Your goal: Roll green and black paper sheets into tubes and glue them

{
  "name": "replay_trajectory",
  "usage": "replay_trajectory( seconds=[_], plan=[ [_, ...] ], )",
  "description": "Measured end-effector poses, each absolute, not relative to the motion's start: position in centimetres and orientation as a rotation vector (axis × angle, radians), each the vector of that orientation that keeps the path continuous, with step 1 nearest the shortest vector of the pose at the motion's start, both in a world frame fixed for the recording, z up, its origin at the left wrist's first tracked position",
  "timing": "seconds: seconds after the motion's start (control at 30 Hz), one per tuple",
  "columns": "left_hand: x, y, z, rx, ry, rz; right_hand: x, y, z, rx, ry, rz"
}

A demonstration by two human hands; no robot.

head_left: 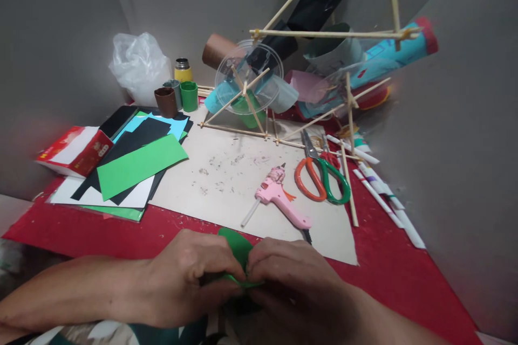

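A curved piece of green paper is pinched between both hands at the table's near edge. My left hand grips its left side with thumb and fingers. On the other side, my right hand has its fingers closed on the same paper, and the fingertips of both hands almost meet. Much of the sheet is hidden behind the fingers. Just beyond the hands lies a pink hot glue gun with a clear glue stick in its back. Scissors with one orange and one green handle rest to its right.
Green card tops a pile of coloured sheets at left, beside a red box. Small paper cups and a plastic bag stand behind. A wooden-stick frame with clear discs rises at the back; markers lie right.
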State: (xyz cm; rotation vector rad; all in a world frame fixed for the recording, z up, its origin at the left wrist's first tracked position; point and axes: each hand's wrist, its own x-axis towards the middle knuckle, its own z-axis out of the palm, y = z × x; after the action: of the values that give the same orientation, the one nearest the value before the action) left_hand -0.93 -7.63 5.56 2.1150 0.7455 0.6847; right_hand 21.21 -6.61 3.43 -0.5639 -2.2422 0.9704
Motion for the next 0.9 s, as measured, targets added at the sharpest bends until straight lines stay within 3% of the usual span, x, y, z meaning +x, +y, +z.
replay_trajectory(
  seconds=[0.53, 0.9],
  plan=[
    [-1.4, -6.7, 6.0, 2.107, 0.76, 0.507, 21.5, -5.5, 4.2, -0.48, -2.253, 0.97],
    [-0.9, -6.7, 6.0, 2.074, 0.728, 0.579, 21.3, -6.3, 3.8, -0.57, -2.235, 0.921]
  ],
)
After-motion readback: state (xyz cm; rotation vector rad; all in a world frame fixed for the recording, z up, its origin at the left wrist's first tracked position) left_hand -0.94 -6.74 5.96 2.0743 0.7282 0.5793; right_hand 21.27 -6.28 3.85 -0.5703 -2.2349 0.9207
